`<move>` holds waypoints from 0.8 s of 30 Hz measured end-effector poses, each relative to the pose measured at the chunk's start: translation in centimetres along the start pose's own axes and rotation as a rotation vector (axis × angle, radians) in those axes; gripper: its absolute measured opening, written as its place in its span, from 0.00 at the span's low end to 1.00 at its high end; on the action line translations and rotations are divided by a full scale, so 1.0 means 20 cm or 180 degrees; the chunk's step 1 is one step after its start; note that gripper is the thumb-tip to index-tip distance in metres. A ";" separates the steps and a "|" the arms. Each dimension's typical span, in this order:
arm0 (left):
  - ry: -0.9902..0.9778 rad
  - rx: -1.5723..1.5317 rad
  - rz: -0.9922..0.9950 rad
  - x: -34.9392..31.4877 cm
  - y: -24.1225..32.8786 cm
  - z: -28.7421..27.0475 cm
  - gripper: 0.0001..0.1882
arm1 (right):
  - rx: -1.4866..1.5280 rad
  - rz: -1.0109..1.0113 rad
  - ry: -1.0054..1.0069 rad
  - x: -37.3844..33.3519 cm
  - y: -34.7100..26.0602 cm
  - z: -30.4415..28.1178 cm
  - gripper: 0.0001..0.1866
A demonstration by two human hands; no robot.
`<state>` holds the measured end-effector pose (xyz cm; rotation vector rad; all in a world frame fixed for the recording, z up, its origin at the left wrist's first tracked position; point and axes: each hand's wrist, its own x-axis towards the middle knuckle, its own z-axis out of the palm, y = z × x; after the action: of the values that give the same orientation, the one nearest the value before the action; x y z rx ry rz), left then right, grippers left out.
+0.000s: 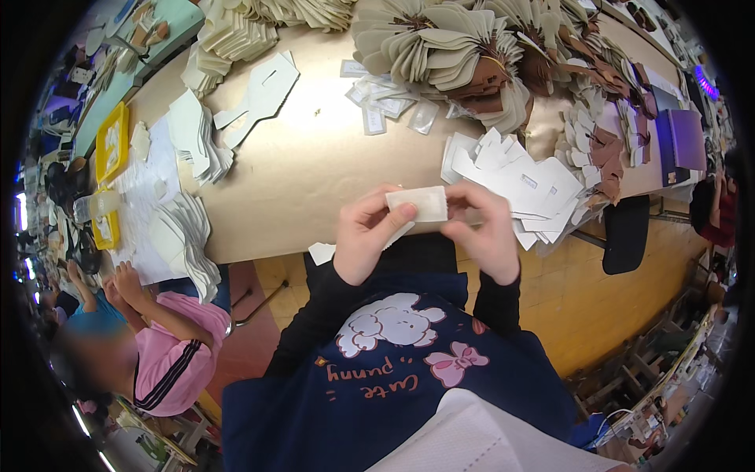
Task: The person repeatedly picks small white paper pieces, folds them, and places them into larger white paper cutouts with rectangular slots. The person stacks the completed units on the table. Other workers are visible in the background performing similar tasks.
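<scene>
Both forearms, in dark navy sleeves, are raised from the lower edge and brought together just over the near edge of the long tan-topped table [314,157]. The left hand [363,236] is curled, thumb uppermost, its fingers closed on the left end of a small white rectangular paper piece [419,203]. The right hand [486,232] is pinched shut on the piece's right end, at 3 o'clock from it. A second thin sheet seems to be held beneath, though this cannot be told for certain. A loose pile of white slotted cards [519,182] lies at 2 o'clock from the hands, near them. At 9 o'clock, well apart, a person's pink sleeve [177,338] is seen.
</scene>
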<state>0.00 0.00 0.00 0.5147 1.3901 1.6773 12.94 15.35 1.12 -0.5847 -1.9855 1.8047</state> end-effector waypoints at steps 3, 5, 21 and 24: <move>0.0039 -0.0083 0.0241 -0.02 0.01 0.00 0.16 | -0.0071 0.0038 -0.0304 0.03 0.00 0.06 0.09; -0.0036 -0.0172 0.0286 -0.02 0.01 -0.03 0.19 | 0.0424 0.0192 -0.0419 0.04 0.00 0.08 0.08; -0.0097 -0.1993 0.0234 -0.04 -0.06 0.04 0.19 | 0.3086 0.0768 0.0086 -0.01 -0.01 0.30 0.09; 0.0489 -0.1427 0.0227 -0.05 -0.06 0.03 0.20 | 0.1549 -0.0259 0.1394 0.02 -0.01 0.38 0.06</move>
<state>1.37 -0.49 -0.67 0.1833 1.0584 2.0463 8.37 9.21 0.58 -0.6555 -1.2136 1.8255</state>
